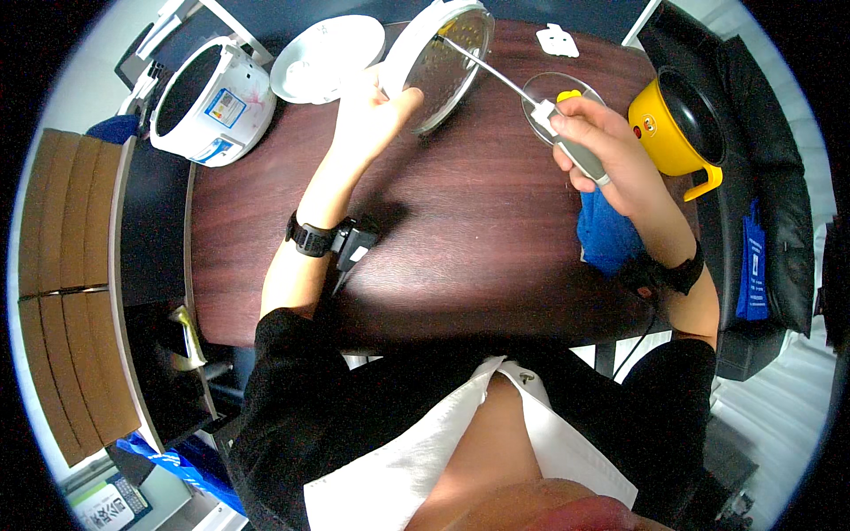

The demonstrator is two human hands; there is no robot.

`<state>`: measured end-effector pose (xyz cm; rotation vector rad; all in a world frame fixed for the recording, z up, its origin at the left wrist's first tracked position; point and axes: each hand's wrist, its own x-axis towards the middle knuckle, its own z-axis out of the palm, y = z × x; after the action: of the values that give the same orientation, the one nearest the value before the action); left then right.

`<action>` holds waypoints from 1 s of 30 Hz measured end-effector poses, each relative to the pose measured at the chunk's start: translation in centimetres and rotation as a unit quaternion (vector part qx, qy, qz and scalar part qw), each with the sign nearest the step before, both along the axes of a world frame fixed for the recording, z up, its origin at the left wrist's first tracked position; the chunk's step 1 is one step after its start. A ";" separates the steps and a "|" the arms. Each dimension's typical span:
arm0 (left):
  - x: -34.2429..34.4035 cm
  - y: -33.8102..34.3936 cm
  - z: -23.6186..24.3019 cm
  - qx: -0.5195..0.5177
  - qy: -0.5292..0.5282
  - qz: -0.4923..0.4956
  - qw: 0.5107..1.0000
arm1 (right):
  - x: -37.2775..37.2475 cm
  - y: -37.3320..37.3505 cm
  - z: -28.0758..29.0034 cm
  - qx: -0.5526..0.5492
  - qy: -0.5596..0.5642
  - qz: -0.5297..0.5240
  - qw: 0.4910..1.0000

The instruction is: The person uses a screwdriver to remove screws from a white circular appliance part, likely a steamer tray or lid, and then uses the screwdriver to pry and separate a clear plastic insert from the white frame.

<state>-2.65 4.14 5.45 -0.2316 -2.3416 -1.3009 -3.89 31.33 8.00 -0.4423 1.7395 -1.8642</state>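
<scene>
My left hand (381,111) is closed on the rim of a round lid (452,84) with a white edge and a metallic, dimpled inner face, tilted up at the top of the table. My right hand (602,142) grips the grey handle of a screwdriver (496,71), whose long shaft reaches across to the inner face of that lid near its upper part; exact contact at the tip is too small to make out. Beside and beneath my right hand lie a clear round lid (540,88) with a yellow piece on it and a blue cloth (606,234).
A white cooker body (212,111) and white round lid (323,57) are back left, a small white piece (556,41) at the back, a yellow pot (660,124) at right on the wooden table (425,265). A black chair (779,177) and cardboard-faced shelf (66,292) flank it.
</scene>
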 end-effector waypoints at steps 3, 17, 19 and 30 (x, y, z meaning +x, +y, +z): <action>0.2 0.2 0.2 -0.008 0.004 -0.001 1.000 | 0.2 -0.4 -0.9 0.114 0.235 -0.081 0.962; 0.4 -0.3 0.0 -0.038 -0.002 -0.019 0.999 | -0.9 0.2 -0.5 -0.102 -0.175 0.096 0.975; 0.6 0.3 0.4 -0.040 0.002 -0.006 0.999 | -1.2 0.4 -0.5 -0.093 -0.180 0.101 0.974; -0.5 1.2 0.3 -0.055 0.209 0.034 0.976 | -0.1 -0.8 -0.5 0.160 0.230 -0.073 0.957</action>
<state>-3.13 5.35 5.70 -0.4121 -2.0426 -0.9782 -3.96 30.55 7.51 -0.6727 2.3947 -1.6111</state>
